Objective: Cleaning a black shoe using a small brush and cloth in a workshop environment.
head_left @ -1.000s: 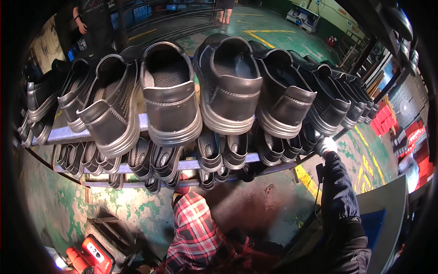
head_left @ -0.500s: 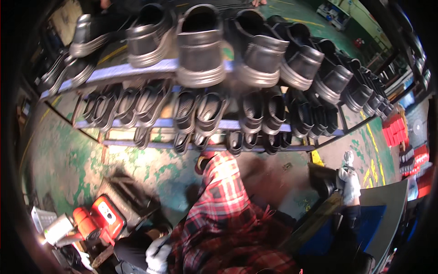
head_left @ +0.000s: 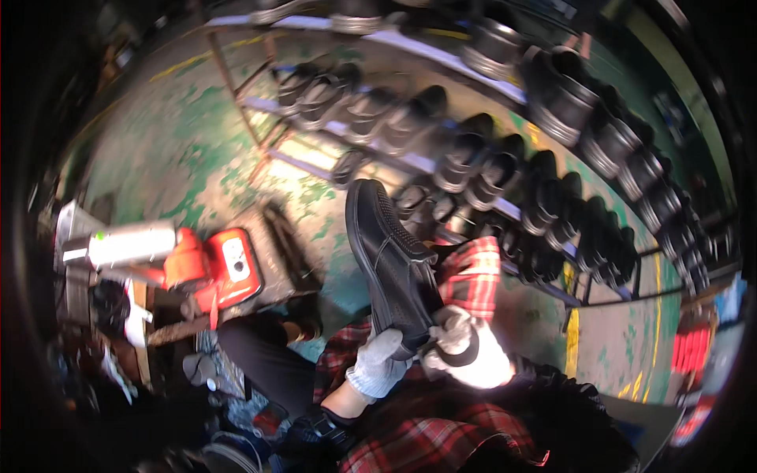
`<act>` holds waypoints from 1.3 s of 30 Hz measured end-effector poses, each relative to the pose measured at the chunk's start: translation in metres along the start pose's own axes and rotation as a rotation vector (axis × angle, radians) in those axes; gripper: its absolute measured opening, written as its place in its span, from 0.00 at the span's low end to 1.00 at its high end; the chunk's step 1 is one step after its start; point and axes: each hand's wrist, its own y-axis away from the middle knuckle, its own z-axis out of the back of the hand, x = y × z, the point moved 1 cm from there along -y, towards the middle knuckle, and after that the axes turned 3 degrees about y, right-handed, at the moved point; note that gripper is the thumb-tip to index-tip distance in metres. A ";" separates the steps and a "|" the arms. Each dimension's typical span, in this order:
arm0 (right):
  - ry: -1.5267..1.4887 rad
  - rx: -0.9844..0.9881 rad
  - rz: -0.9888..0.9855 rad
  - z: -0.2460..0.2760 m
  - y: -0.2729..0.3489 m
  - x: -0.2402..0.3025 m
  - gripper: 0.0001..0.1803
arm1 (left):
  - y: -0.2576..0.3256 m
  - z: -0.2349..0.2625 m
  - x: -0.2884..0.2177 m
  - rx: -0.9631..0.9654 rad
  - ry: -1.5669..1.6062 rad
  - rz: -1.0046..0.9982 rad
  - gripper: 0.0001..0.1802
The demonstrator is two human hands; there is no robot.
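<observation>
A black slip-on shoe is held in front of me, its toe pointing up and a little left, with a perforated upper. My left hand, in a light knitted glove, is closed round its heel end from the left. My right hand, in a white glove, is closed at the shoe's opening and heel from the right. A dark band crosses that glove; whether it belongs to the glove cannot be made out. Some right fingers are hidden or washed out by glare.
A metal shoe rack with rows of black shoes runs across the far side. On the left, a red machine sits on a worn stand beside a silver cylinder. Red boxes are stacked at the far right.
The view has turned, so the rack sits higher and further right. My right hand has brought the shoe from the right to the middle, and my left hand has risen to hold it.
</observation>
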 end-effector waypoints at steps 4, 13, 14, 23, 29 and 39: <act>0.248 0.239 0.249 -0.034 -0.028 0.002 0.19 | 0.029 0.040 -0.025 -0.202 0.270 -0.032 0.43; -0.134 -0.065 0.353 -0.008 -0.186 -0.022 0.12 | 0.108 0.094 -0.106 -0.208 -0.022 -0.096 0.53; -0.072 -0.086 0.299 -0.014 -0.201 -0.016 0.11 | 0.109 0.095 -0.111 -0.213 -0.014 -0.099 0.53; -0.693 0.186 -0.064 -0.090 -0.301 0.009 0.14 | 0.074 0.158 -0.130 -0.407 0.378 -0.518 0.31; -0.657 0.333 -0.079 -0.118 -0.371 0.045 0.15 | 0.046 0.170 -0.165 -0.419 0.441 -0.655 0.28; -0.651 0.500 -0.133 -0.194 -0.392 0.084 0.14 | 0.100 0.148 -0.175 -0.577 0.259 -0.782 0.29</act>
